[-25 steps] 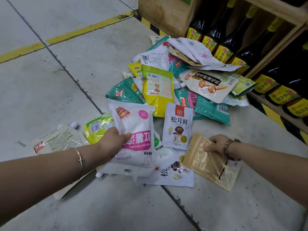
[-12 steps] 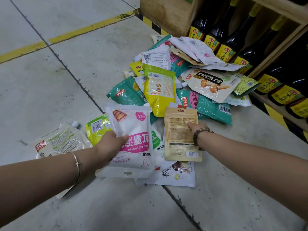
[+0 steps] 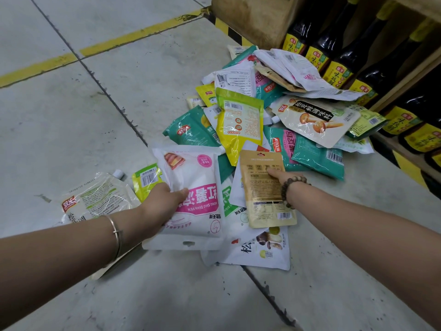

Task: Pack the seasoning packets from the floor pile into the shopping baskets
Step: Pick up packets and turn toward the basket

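Left hand point(image 3: 164, 203) around a white-and-pink packet point(image 3: 200, 177), right hand point(image 3: 280, 176) around the edge of a tan packet point(image 3: 263, 201)

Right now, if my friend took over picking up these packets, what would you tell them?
Left hand: grips the white and pink packet at its left edge.
Right hand: fingers pinch the tan packet, which lies over white packets.
Most packets sit in the pile on the floor by the bottle shelf; a clear pouch lies apart.
Done: no basket in view, nothing shown packed.
Left: basket both held packets, then the rest.
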